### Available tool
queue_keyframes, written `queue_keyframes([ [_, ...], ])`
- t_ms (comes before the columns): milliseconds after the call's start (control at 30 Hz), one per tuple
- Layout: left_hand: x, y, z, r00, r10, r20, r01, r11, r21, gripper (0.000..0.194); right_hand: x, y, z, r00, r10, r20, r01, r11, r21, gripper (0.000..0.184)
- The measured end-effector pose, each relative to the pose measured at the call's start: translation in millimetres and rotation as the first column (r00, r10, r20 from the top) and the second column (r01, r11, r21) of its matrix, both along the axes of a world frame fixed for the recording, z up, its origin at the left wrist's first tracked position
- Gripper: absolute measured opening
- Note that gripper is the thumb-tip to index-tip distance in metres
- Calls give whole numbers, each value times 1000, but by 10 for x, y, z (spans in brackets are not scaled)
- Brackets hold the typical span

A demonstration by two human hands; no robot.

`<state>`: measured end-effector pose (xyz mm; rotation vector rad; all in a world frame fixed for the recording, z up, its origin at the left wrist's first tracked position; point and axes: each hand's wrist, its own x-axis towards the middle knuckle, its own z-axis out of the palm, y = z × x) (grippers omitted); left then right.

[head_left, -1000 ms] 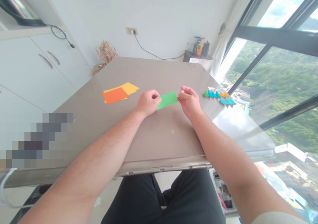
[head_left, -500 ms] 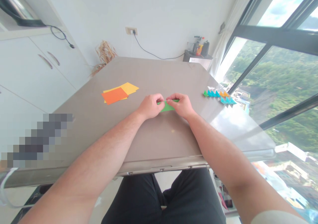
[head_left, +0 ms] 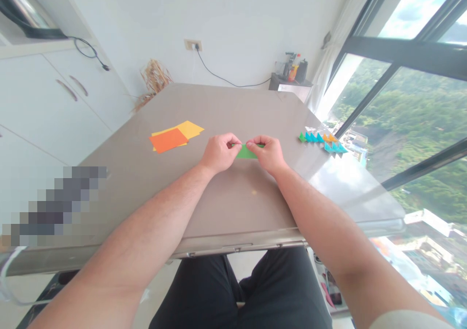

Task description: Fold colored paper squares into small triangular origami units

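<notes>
A green sheet of paper (head_left: 247,152), seen as a narrow strip, is held between my two hands over the middle of the table. My left hand (head_left: 223,153) pinches its left end between thumb and fingers. At the right end, the thumb and fingers of my right hand (head_left: 267,153) are closed on the same paper. Both hands hide the paper's ends, and I cannot tell how it is folded.
Orange paper (head_left: 169,140) lies over yellow sheets (head_left: 190,128) on the left of the grey table (head_left: 219,107). Several small folded paper pieces in blue (head_left: 335,148), green (head_left: 301,137) and orange (head_left: 330,137) stand near the right edge. A window (head_left: 412,90) is beyond.
My hands have shifted slightly away from me with the green paper. My right fingertips have moved a little to the right, and more of the strip shows between my hands.
</notes>
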<state>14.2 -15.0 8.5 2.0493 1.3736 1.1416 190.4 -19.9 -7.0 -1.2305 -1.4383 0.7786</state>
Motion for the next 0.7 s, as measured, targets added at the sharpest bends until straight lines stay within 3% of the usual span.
queue_keyframes([
  [433,-17,82,-61,973,59,224,-38,995,-97,14,1,20,1,998,-65,-3,65,998,5,25],
  [700,-47,65,-40,987,41,156,-36,999,-33,13,10,31,-15,998,-57,-17,56,998,-14,26],
])
